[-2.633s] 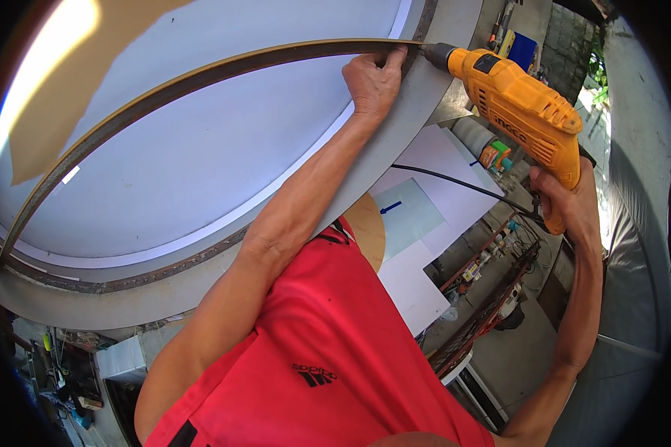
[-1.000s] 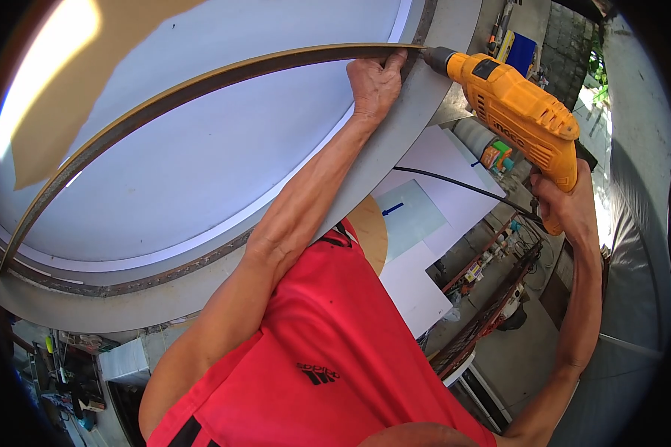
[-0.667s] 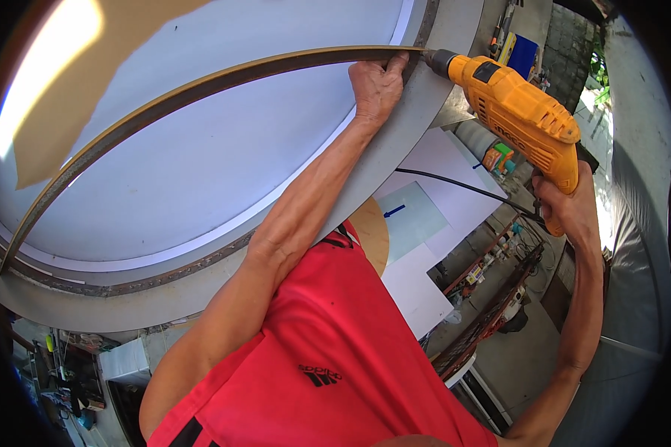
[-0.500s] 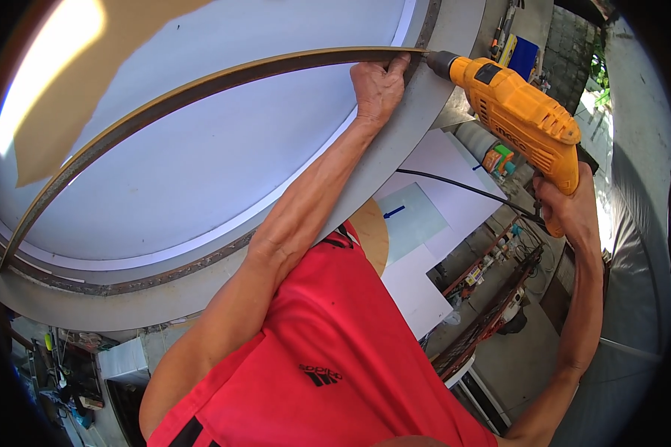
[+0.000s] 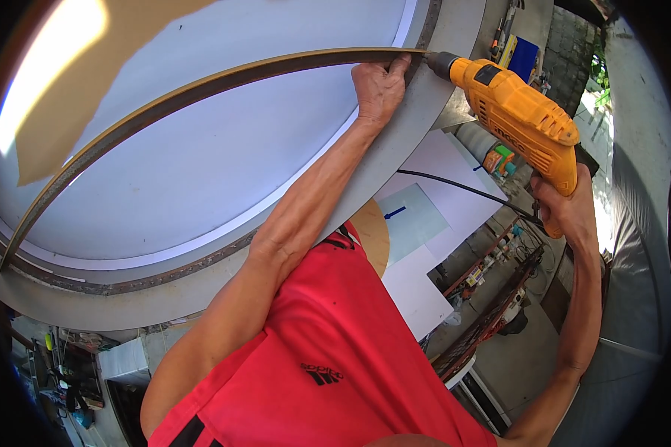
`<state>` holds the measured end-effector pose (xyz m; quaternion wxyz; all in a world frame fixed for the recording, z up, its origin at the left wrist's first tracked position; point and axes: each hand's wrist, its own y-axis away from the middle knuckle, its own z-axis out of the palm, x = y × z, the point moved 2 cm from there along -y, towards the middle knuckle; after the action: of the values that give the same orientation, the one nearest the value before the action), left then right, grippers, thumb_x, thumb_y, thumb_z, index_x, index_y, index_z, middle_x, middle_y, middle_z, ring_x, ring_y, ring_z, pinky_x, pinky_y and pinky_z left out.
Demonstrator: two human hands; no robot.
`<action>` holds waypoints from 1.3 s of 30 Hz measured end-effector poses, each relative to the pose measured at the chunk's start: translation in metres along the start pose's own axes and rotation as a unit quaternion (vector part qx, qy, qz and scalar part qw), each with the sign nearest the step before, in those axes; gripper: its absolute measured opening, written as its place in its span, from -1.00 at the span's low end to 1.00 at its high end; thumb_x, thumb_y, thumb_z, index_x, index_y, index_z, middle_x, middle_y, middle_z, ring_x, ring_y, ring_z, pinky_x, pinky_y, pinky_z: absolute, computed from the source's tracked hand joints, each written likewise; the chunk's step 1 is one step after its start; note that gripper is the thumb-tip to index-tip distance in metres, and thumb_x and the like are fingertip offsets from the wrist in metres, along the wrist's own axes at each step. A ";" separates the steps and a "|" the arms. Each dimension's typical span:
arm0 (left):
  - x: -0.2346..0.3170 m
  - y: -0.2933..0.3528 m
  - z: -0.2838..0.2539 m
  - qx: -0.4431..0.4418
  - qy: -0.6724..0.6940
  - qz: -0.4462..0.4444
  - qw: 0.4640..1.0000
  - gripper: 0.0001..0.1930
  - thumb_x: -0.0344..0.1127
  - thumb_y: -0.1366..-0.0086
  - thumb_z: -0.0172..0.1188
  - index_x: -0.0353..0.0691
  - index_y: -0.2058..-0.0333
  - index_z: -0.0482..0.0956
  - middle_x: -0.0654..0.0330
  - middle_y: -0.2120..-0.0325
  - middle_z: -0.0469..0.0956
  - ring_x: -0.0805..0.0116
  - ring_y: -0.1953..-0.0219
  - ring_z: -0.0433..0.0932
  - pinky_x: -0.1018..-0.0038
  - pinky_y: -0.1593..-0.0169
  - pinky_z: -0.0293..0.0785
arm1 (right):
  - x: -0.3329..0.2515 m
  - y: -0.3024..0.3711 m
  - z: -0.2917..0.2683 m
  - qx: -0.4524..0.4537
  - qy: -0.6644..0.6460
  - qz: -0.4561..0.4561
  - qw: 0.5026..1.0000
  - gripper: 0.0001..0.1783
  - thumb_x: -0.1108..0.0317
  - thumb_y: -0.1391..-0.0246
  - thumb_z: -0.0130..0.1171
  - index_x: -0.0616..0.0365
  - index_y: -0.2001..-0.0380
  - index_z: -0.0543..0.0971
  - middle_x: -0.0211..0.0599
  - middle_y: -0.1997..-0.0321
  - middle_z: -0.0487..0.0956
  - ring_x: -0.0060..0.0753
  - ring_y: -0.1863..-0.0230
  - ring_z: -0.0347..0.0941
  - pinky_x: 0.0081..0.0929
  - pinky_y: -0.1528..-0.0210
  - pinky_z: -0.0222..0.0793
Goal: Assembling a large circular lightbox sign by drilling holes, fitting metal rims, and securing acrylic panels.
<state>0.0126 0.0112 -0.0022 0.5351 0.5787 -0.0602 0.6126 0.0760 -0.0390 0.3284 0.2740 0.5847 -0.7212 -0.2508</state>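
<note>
A large white worktop (image 5: 224, 167) with a broad, curved grey rim (image 5: 423, 104) occupies the upper left; its far side is cut off. A long, narrow, dark strip (image 5: 306, 61) with a gold-coloured upper edge arches across it, its right end at the rim. The left hand (image 5: 380, 91) grips the strip near that end, fingers partly hidden. The right hand (image 5: 572, 201) encloses the handle of an orange-yellow power drill (image 5: 516, 104). The black chuck (image 5: 443, 64) faces the strip's end; bit contact cannot be made out. The trigger is concealed.
</note>
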 end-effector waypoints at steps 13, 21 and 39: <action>0.001 0.000 0.000 -0.004 -0.002 -0.015 1.000 -0.75 -0.25 -0.28 0.31 -0.39 0.32 0.72 0.12 0.48 0.71 0.41 0.45 0.60 0.47 0.29 0.48 | 0.002 0.001 -0.001 0.015 -0.001 0.002 1.000 -0.83 0.38 0.04 0.26 0.25 0.44 0.53 -0.54 0.68 0.38 -0.68 0.74 0.24 -0.59 0.67 0.12; 0.002 0.000 -0.001 -0.005 -0.012 -0.011 1.000 -0.75 -0.25 -0.28 0.30 -0.38 0.34 0.72 0.13 0.51 0.70 0.44 0.47 0.57 0.46 0.31 0.47 | 0.001 0.000 0.000 0.007 -0.007 -0.007 1.000 -0.82 0.36 0.04 0.26 0.25 0.46 0.52 -0.53 0.70 0.37 -0.67 0.75 0.23 -0.57 0.68 0.10; 0.003 0.000 -0.001 -0.010 -0.019 -0.020 1.000 -0.75 -0.25 -0.26 0.29 -0.37 0.30 0.71 0.11 0.50 0.70 0.38 0.47 0.58 0.45 0.30 0.47 | 0.003 -0.001 0.000 -0.006 0.003 -0.003 1.000 -0.84 0.36 0.03 0.24 0.25 0.45 0.55 -0.53 0.70 0.38 -0.68 0.75 0.25 -0.58 0.67 0.12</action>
<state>0.0125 0.0138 -0.0004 0.5516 0.5862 -0.0649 0.5898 0.0762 -0.0425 0.3280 0.2788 0.5861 -0.7168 -0.2546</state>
